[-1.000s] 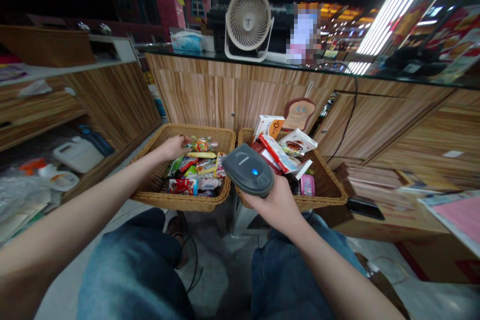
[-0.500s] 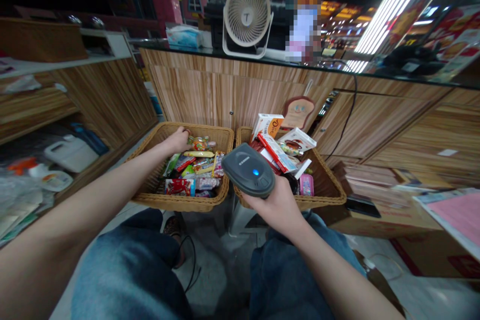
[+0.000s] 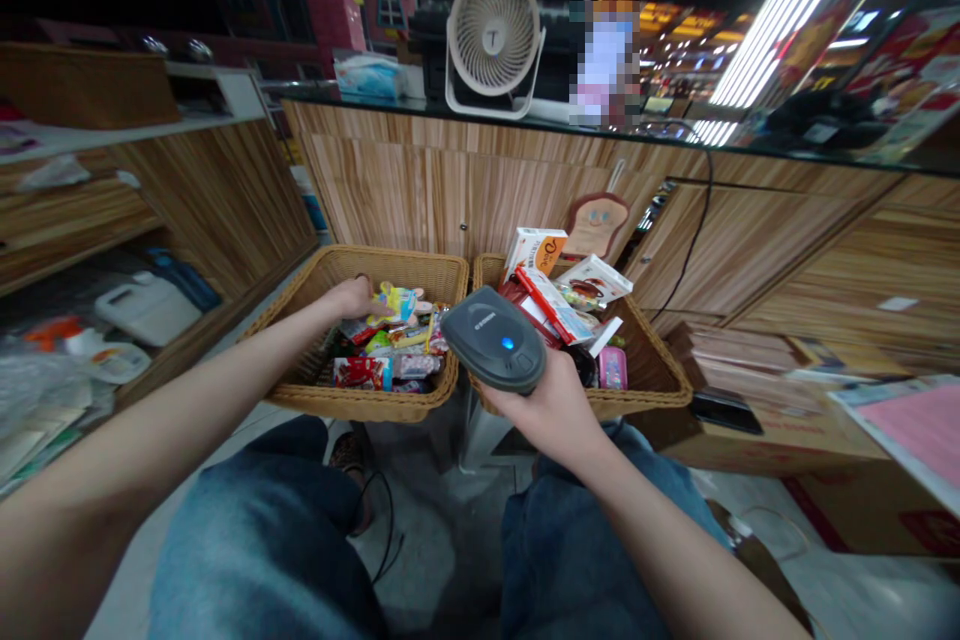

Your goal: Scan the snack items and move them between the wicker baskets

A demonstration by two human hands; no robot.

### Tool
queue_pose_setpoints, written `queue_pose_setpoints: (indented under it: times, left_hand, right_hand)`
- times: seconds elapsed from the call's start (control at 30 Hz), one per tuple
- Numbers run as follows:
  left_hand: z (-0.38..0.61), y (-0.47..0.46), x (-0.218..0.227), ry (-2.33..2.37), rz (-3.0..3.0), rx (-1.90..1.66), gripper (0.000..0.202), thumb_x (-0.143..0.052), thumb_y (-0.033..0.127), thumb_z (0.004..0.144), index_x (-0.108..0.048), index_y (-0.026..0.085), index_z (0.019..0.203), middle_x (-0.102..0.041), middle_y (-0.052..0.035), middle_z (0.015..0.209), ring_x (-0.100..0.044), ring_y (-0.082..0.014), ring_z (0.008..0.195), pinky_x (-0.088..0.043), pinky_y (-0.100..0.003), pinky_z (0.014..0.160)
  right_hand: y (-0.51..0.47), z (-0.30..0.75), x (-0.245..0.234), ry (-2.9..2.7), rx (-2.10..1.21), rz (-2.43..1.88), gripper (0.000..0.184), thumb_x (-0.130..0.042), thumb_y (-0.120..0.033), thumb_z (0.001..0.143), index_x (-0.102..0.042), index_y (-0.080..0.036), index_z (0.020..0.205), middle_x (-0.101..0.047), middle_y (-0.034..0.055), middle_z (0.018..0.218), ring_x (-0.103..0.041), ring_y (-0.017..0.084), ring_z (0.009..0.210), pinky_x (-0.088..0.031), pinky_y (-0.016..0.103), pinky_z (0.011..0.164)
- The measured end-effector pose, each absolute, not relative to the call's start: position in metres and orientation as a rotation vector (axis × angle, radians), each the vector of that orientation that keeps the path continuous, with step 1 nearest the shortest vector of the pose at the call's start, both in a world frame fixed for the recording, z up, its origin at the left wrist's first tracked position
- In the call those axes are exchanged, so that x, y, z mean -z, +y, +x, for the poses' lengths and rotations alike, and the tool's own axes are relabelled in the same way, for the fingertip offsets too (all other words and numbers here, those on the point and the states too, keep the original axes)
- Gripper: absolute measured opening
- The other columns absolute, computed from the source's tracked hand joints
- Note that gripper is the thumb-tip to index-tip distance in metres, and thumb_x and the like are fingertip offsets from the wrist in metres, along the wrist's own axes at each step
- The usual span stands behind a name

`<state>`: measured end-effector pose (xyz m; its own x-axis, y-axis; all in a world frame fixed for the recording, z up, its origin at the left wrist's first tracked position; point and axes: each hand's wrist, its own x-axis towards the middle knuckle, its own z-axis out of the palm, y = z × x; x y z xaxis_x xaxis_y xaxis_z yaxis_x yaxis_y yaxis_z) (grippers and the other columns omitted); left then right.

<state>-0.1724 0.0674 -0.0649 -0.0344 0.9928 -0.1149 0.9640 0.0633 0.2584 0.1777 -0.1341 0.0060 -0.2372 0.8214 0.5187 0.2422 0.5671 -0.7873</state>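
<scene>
Lower than a moment ago, the left hand [image 3: 349,298] has dropped from near the back rim of the left wicker basket [image 3: 360,262] onto the heap of snack packets [image 3: 390,345], and a yellow-and-blue wrapper [image 3: 397,302] now sticks up just past it. Its fingers [image 3: 364,288] curl downward with their tips hidden among the packets, so whether they pinch anything cannot be made out.

The right hand [image 3: 547,400] is closed around the underside of a grey handheld barcode scanner [image 3: 493,340], its blue light glowing on top. The scanner's nose hangs over the gap between the two baskets, touching neither as far as this view shows (the lettering on its shell is too small to read).

Beside the left basket stands the right wicker basket [image 3: 487,272], packed with a white-and-orange box [image 3: 534,252], a red-striped white box [image 3: 544,305] and a pink tin [image 3: 613,370], the tin partly hidden behind the other goods. Whatever lies deeper in both baskets is out of sight. Above them, a desk fan [image 3: 493,40] and a tissue pack [image 3: 366,77] stand on the glass tabletop [image 3: 480,110], next to a pixelated patch [image 3: 604,60] that hides whatever is there.
</scene>
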Motion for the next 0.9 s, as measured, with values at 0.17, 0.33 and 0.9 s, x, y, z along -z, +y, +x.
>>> queue_pose_setpoints:
  times: [0.17, 0.33, 0.9]
  left_hand:
    - [-0.163, 0.064, 0.062, 2.164, 2.044, -0.023, 0.120, -0.081, 0.080, 0.047, -0.058, 0.020, 0.148, -0.051, -0.0235, 0.156, -0.043, -0.0485, 0.145, -0.039, -0.058, 0.115]
    - [-0.163, 0.059, 0.058, 2.023, 2.051, -0.048, 0.102, -0.082, 0.076, 0.045, -0.071, 0.015, 0.127, -0.067, -0.0212, 0.139, -0.059, -0.0419, 0.132, -0.047, -0.047, 0.110]
    - [-0.158, -0.002, -0.032, 1.583, 1.888, -0.650, 0.061, -0.085, 0.056, 0.059, -0.076, 0.021, 0.109, -0.079, -0.0034, 0.109, -0.072, -0.0242, 0.104, -0.056, -0.034, 0.096]
  right_hand:
    - [-0.134, 0.179, -0.006, -1.777, -0.682, -0.899, 0.015, -0.071, -0.020, 0.079, -0.073, -0.018, 0.093, -0.082, 0.0068, 0.092, -0.076, 0.025, 0.083, -0.061, 0.034, 0.079]
    - [-0.133, 0.179, -0.003, -1.791, -0.724, -0.937, 0.013, -0.072, -0.022, 0.080, -0.072, -0.019, 0.092, -0.081, 0.0069, 0.091, -0.075, 0.025, 0.083, -0.060, 0.034, 0.078]
    - [-0.133, 0.175, 0.000, -2.175, -0.640, -1.192, 0.012, -0.072, -0.025, 0.084, -0.071, -0.018, 0.094, -0.081, 0.0112, 0.093, -0.077, 0.032, 0.090, -0.057, 0.037, 0.079]
